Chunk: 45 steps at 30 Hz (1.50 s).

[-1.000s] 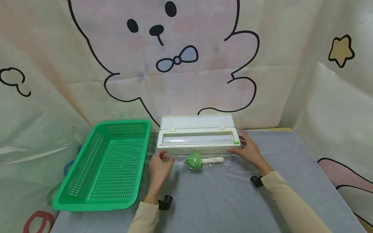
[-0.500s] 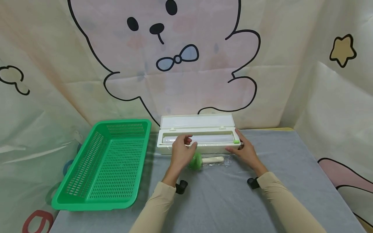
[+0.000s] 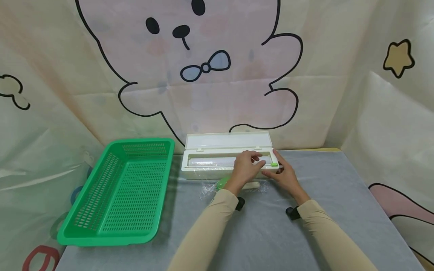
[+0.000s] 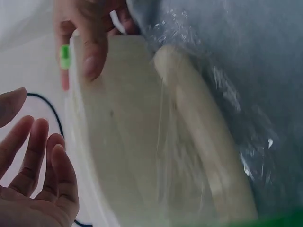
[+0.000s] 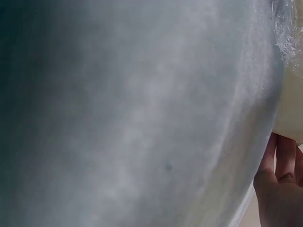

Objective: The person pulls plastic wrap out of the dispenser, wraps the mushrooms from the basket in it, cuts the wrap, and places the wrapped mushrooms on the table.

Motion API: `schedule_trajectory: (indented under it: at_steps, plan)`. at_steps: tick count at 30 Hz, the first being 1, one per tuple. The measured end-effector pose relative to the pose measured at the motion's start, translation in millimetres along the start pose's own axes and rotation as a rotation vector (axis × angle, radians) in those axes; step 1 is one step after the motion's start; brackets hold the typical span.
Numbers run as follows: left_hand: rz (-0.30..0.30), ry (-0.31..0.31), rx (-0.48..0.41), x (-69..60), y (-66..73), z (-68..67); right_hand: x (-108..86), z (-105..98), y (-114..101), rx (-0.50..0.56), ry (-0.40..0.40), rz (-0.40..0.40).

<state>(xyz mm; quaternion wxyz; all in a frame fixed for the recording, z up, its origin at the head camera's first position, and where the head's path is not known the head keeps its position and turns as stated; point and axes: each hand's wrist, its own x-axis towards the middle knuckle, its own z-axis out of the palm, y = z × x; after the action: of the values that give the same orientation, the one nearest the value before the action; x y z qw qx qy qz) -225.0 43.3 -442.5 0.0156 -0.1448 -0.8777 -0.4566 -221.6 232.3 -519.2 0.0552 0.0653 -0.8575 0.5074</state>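
Note:
A white cling film dispenser (image 3: 203,174) stands lid up at the back of the table, a roll of film (image 3: 210,162) inside and a green slider (image 3: 274,164) at its right end. My right hand (image 3: 286,177) grips that right end, thumb on the front wall, fingers behind the corner. Over the dispenser's right half is my left hand (image 3: 246,165), fingers loosely bent and apart, holding nothing. In the left wrist view the left hand (image 4: 38,175) is clear of the box. Below it lies a plastic-wrapped thing with a green head (image 3: 222,183) and pale stick handle (image 3: 251,185), partly hidden by my left arm.
A green perforated plastic basket (image 3: 157,210) stands on the left of the table. Grey cloth (image 3: 271,241) covers the tabletop. A patterned curtain (image 3: 217,98) hangs directly behind the dispenser.
My left hand has moved right, from beside the dispenser's front left corner to above its right half, near the slider. The right hand has stayed on the right end, its fingers drawn in slightly.

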Motion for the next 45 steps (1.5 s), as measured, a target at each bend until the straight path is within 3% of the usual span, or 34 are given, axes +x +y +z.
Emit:
schedule_trajectory:
  at_steps: [4, 9, 14, 20, 30, 41, 45]
  plan:
    - [0.023, -0.014, 0.048, 8.2, 1.0, 19.3, 0.6, 1, 3, 0.015, 0.0, -0.004]
    - [0.06, 0.023, 0.163, 12.5, 2.4, 34.6, 2.3, 1, 7, 0.0, 0.023, -0.02]
    - [0.055, 0.065, 0.212, 14.4, 3.7, 41.2, 2.2, 0, 8, 0.003, 0.028, -0.02]
    - [0.052, 0.059, 0.253, 17.3, 1.3, 44.7, 1.6, -1, 7, 0.011, 0.008, 0.028]
    - [0.077, 0.014, 0.213, 17.0, -0.5, 42.1, 3.6, -3, 7, -0.028, -0.003, 0.024]
    - [0.015, 0.145, 0.159, 12.5, 1.5, 48.0, 5.0, -4, 10, -0.023, 0.019, 0.011]
    - [-0.022, 0.155, 0.138, 13.0, 1.5, 48.2, 5.2, -2, 9, -0.027, 0.025, 0.018]
